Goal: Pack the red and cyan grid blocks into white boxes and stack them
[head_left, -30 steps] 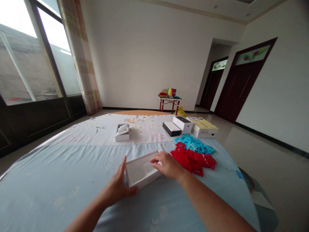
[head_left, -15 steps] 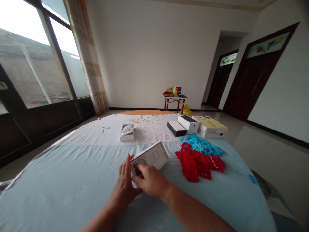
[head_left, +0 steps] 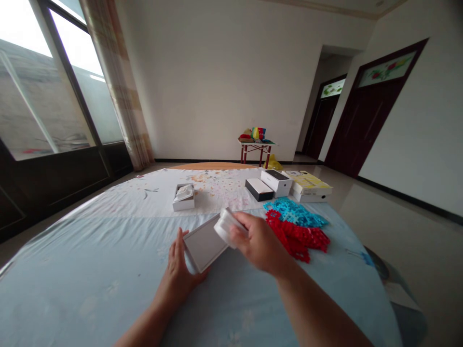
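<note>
My left hand (head_left: 180, 262) grips a shallow white box (head_left: 206, 245) at its left end, fingers along the edge and thumb at the near corner. The box is tilted, and its flat pale inside faces up. Above its right end, my right hand (head_left: 258, 238) is closed on a white insert (head_left: 228, 227), pinched between thumb and fingers. Motion blurs the insert, so its finer shape is unclear. Further back stands a small open white box (head_left: 183, 202) with a white item (head_left: 184, 192) in it.
To the right lie a red lace cloth (head_left: 296, 236) and a blue lace cloth (head_left: 294, 211). Behind them stand a black-and-white box (head_left: 258, 189), a white box with a dark top (head_left: 277, 183) and a yellow-and-white box (head_left: 309, 185). A light-blue tablecloth (head_left: 90, 270) covers the round table.
My right hand has lifted the white insert out of the box and moved it right, baring the box's flat inside. My left hand stays at the box's left end. The view has shifted slightly.
</note>
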Tool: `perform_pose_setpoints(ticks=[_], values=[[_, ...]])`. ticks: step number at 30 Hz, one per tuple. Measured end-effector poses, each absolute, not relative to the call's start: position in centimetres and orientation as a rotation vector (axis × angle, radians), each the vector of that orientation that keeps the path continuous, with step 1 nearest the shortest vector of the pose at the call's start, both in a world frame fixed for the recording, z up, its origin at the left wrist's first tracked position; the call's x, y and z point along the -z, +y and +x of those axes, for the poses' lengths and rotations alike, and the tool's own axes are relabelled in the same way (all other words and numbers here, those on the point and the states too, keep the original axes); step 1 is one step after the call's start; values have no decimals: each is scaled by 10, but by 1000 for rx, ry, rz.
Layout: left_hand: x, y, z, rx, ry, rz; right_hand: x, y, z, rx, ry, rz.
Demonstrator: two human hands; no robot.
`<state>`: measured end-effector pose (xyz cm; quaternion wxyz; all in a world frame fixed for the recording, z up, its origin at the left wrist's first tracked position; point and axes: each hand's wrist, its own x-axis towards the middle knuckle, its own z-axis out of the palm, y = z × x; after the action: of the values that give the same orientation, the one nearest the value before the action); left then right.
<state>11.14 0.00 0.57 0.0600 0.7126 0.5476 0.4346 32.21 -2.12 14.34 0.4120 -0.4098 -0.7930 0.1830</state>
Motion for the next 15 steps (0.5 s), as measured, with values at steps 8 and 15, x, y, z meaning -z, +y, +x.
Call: perform_pose_setpoints(ticks=[8,15], values=[[-5,-2,107,-1177,1492,1950,-138,42,352,-173,-2002,-1228],[-11,-4,103,-1049,1342,1930,-97,102,335,-76,-2108,-1549]])
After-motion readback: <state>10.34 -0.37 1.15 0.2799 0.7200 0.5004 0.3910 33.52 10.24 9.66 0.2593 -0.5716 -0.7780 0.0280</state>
